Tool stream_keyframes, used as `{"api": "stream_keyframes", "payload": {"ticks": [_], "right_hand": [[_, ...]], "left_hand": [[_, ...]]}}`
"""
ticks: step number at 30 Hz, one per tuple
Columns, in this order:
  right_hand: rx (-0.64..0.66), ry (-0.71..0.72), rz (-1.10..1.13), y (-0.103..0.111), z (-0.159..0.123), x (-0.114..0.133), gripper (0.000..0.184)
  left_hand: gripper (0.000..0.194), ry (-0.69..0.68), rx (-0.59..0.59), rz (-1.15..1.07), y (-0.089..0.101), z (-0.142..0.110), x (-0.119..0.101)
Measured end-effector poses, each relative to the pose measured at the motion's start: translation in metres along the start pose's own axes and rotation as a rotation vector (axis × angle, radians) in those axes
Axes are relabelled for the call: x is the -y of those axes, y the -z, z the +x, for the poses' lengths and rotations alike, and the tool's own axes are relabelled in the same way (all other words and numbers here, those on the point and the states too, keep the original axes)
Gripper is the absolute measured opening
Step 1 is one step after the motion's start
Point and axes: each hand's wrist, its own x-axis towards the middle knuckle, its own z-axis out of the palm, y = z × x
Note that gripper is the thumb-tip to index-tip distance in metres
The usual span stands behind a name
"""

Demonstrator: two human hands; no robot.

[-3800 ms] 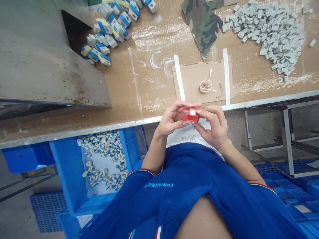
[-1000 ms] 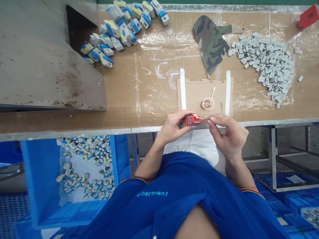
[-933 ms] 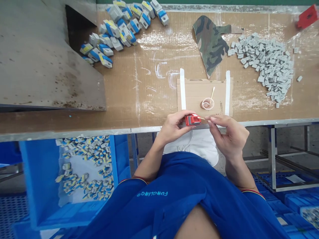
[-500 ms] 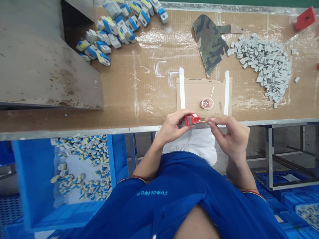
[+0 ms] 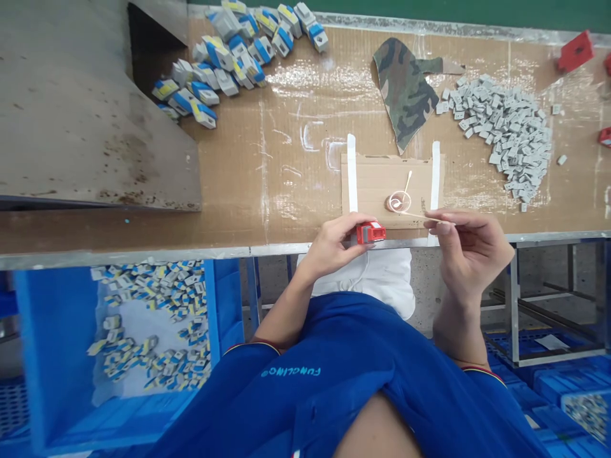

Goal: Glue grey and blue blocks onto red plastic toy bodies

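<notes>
My left hand (image 5: 337, 247) is closed around a small red and grey plastic part (image 5: 371, 233) at the table's front edge, its hollow end facing right. Between the thumb and fingers of my right hand (image 5: 470, 251) is a thin cotton swab (image 5: 420, 217), held nearly level. Its tip reaches left to the near rim of a small clear cup (image 5: 398, 202); whether it touches the rim I cannot tell. A second swab (image 5: 407, 182) leans in that cup. Under the cup lies a cardboard sheet (image 5: 367, 184) fixed with white tape strips.
Blue, white and yellow parts (image 5: 224, 60) are heaped at the back left beside a metal chute (image 5: 95, 127). Small grey pieces (image 5: 510, 133) form a pile on the right, near a camouflage cloth (image 5: 405, 89) and a red block (image 5: 575, 52). A blue crate (image 5: 52, 356) stands below left.
My right hand has moved right, drawing the swab away from the red part, and its tip is now by the cup. The left hand still holds the red part.
</notes>
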Motion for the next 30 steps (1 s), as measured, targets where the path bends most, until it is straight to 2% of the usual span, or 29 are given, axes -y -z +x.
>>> {"api": "stream_keyframes", "payload": {"ticks": [4,7,11,14,16,19,24,27,30], "right_hand": [[-0.022,0.014,-0.047,-0.007,0.009,-0.023,0.004],[0.032,0.076,-0.126,-0.014,0.012,-0.035,0.006],[0.163,0.109,-0.256,-0.015,0.013,-0.032,0.009],[0.290,0.079,-0.254,-0.004,0.022,-0.025,0.040],[0.252,0.103,-0.283,0.009,0.040,-0.026,0.038],[0.111,0.153,-0.439,0.025,0.083,-0.045,0.014],[0.253,0.016,-0.748,0.031,0.154,-0.100,0.014],[0.333,-0.013,-0.841,0.027,0.172,-0.122,0.016],[0.383,0.018,-0.895,0.022,0.180,-0.131,0.014]], "left_hand": [[0.038,0.037,-0.001,0.007,0.001,-0.002,0.002],[0.039,0.039,0.000,-0.007,0.002,-0.003,0.002],[0.037,0.037,0.015,-0.002,0.003,-0.003,0.002],[0.037,0.044,0.024,-0.014,0.004,-0.004,0.002],[0.037,0.054,0.028,-0.023,0.004,-0.004,0.002],[0.039,0.055,0.031,-0.031,0.003,-0.005,0.003],[0.043,0.039,0.022,-0.078,0.002,-0.005,0.004],[0.043,0.026,0.013,-0.065,0.002,-0.005,0.003],[0.041,0.024,0.017,-0.042,0.002,-0.004,0.002]]}}
